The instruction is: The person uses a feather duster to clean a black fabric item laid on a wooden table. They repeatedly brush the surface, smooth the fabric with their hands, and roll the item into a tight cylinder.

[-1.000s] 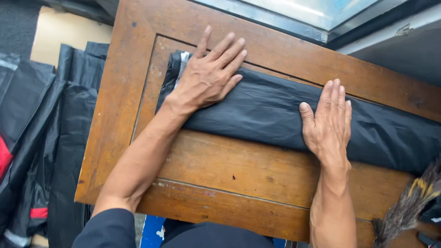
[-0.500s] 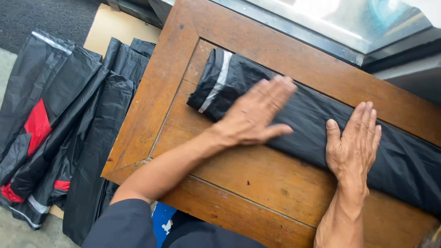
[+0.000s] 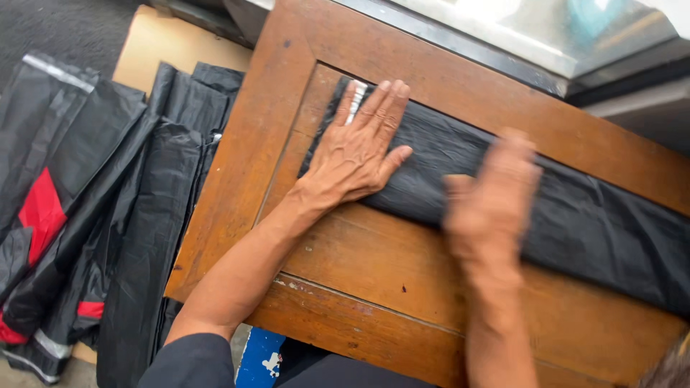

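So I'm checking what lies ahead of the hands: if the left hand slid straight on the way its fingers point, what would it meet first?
The left hand lies flat on the folded black garment, fingertips at its far edge. Straight on, it would probably meet the wooden board's raised frame.

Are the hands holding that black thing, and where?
Nothing is gripped. The left hand presses flat on the left end of the folded black garment on the wooden table. The right hand is blurred over its middle; contact cannot be told.
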